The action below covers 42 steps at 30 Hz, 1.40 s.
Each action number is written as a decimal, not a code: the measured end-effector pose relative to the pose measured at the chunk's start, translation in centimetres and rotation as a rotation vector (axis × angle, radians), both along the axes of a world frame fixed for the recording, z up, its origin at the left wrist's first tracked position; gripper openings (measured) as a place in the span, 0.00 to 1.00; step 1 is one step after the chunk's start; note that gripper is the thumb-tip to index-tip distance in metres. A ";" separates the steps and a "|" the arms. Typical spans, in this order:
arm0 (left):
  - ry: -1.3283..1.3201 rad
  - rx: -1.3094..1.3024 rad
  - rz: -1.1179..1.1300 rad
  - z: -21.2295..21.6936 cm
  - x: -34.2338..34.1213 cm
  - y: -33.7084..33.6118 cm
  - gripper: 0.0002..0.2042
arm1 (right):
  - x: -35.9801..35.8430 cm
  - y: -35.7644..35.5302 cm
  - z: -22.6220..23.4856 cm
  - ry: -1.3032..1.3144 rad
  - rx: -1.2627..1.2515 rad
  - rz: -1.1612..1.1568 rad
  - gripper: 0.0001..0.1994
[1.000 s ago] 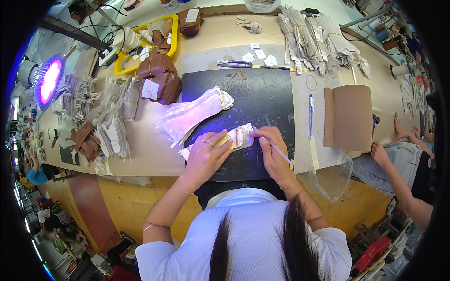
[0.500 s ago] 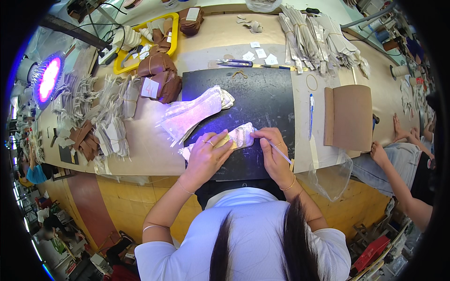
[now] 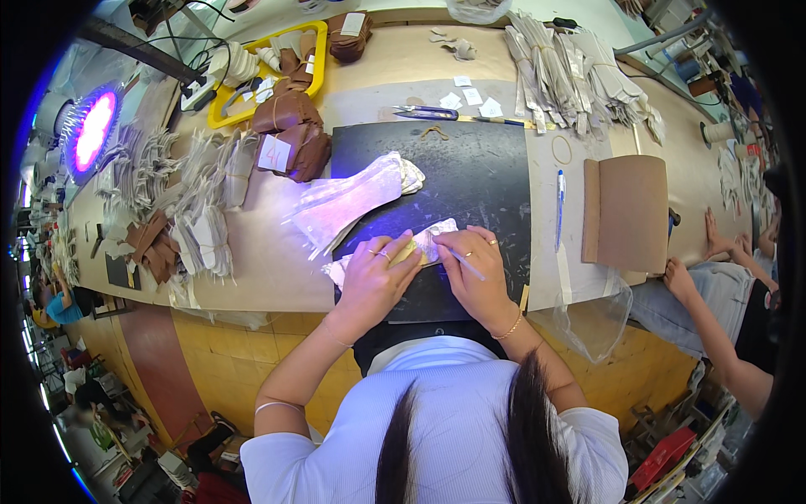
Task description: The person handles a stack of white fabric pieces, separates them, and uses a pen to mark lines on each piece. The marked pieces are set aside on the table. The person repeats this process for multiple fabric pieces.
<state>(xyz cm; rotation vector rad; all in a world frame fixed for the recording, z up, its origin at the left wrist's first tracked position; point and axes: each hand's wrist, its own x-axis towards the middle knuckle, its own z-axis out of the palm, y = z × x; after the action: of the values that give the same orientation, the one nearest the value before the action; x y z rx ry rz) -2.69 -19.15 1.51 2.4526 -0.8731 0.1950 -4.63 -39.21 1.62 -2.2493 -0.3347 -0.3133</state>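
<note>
On the black mat, a long pale leather-like piece lies slanting in front of me. My left hand is closed over its middle, with thumb and fingertips pressing on it. My right hand pinches a slim, whitish pen-like tool, whose tip end is near the piece beside my left fingers; the fingers hide the tip itself. Just beyond lies a fanned stack of similar pale pieces, lit purple, overlapping the mat's left edge.
Brown bundles and a yellow tray stand at far left. Pale strip bundles lie far right. Thread snips, a blue pen and a brown folded board surround the mat. A purple lamp glows left; a co-worker's arm is right.
My right hand has moved left along the pale piece, from its far right end toward my left hand, with the tool still pinched. The left hand has barely moved.
</note>
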 end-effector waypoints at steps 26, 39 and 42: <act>0.088 -0.210 -0.060 -0.3 0.4 0.5 0.17 | -0.9 -0.6 0.0 0.141 0.287 -0.014 0.09; 0.174 -0.447 -0.085 -0.8 1.2 2.4 0.21 | 0.7 0.1 -1.0 0.378 0.659 -0.064 0.07; 0.154 -0.463 -0.054 -1.1 1.0 2.5 0.22 | 0.8 0.1 -0.9 0.266 0.514 -0.070 0.10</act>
<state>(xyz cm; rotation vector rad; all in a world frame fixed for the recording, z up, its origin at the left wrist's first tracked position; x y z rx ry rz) -1.67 -16.60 0.42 1.9833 -0.7305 0.1655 -3.78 -39.12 0.68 -1.7673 -0.0249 -0.1138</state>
